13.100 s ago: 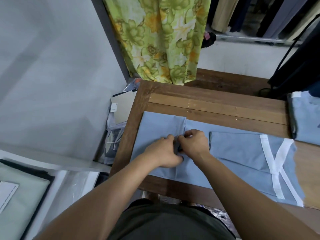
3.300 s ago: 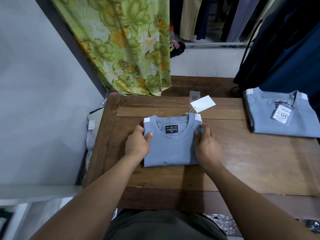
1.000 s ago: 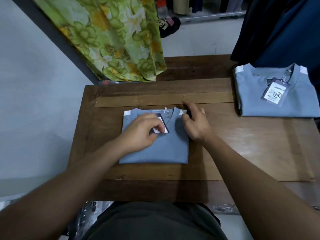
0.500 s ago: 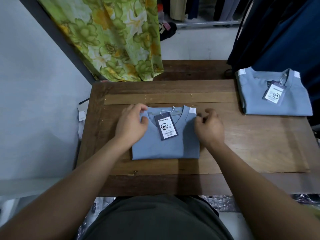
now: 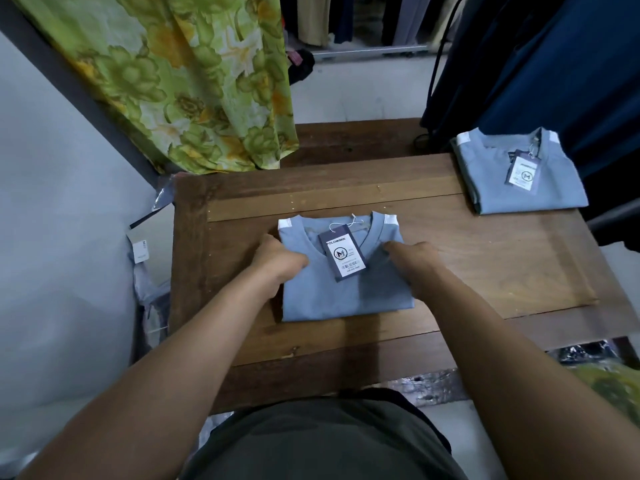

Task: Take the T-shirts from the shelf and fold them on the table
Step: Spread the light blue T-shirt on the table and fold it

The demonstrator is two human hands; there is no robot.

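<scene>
while both forearms reach in from the bottom of the view, the folded light-blue t-shirt lies flat near the middle of the wooden table, neckline turned away from the person and white shoulder patches at its two far corners. a hang tag on a white string rests on the chest of the shirt, printed side up, slightly tilted. the left hand sits at the shirt's left edge, its fingers curled down around that edge and gripping the cloth, knuckles up. the right hand lies on the right part of the shirt just beside the tag; its fingers seem bent into the fabric as if pinching the right side, though the back of the hand hides the fingertips, so the hold is probably a grip rather than a flat press. a second folded blue t-shirt with its own tag lies at the far right corner of the table, well apart from the first. a green and yellow floral cloth hangs beyond the table's far left corner, dark blue garments hang at the far right, and a pale wall runs along the left side.
</scene>
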